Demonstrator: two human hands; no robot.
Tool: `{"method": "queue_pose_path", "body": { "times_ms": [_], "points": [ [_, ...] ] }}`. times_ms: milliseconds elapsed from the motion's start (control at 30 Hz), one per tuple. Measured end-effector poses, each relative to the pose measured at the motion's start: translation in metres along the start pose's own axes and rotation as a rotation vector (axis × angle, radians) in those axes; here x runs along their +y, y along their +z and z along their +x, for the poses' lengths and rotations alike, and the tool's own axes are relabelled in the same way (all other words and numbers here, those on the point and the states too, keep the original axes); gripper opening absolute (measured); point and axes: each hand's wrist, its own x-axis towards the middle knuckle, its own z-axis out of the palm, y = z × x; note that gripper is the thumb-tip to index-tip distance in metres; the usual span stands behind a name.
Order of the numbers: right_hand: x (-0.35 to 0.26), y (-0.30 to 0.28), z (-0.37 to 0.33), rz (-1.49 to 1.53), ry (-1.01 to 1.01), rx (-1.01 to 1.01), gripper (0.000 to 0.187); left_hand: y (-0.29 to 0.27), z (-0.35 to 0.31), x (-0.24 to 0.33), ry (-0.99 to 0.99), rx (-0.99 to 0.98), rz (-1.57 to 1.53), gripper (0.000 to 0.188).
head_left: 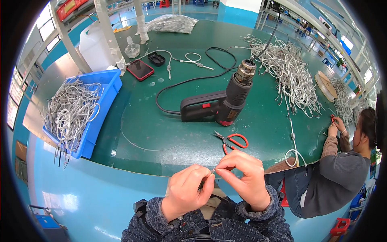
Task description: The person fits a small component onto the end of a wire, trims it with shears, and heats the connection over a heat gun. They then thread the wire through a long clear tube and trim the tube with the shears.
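Thin wire [213,171], in the head view, is by the front edge of the tabletop [161,123], pinched by the left grip [188,186] and the right grip [246,174]. Probably it is light and easily bent; better take it close to the tip.

The pliers' handles [245,139] are red, the tabletop [137,115] green, the sleeves [264,224] flecked navy.

no readable text, no legible labels or signs

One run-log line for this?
left hand: pinching | right hand: pinching | between: thin piece | pliers: on table | heat gun: nozzle up
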Motion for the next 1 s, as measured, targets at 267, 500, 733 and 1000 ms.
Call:
{"method": "queue_pose_path", "body": {
  "times_ms": [267,500,733,1000],
  "points": [
    [-0.002,0.002,0.000,0.013,0.004,0.012,0.010,-0.005,0.003,0.002,0.008,-0.026,-0.007,0.016],
    [0.002,-0.003,-0.003,0.098,0.009,0.084,0.011,-0.015,0.008,0.003,0.008,-0.058,-0.128,0.013],
    [0.011,-0.011,-0.007,0.124,0.007,0.120,0.013,-0.012,0.008,0.011,-0.289,0.139,-0.399,0.011],
    [0.028,-0.021,-0.015,0.275,0.076,0.227,0.012,-0.038,0.036,-0.005,-0.327,-0.113,-0.446,0.019]
  ]
}}
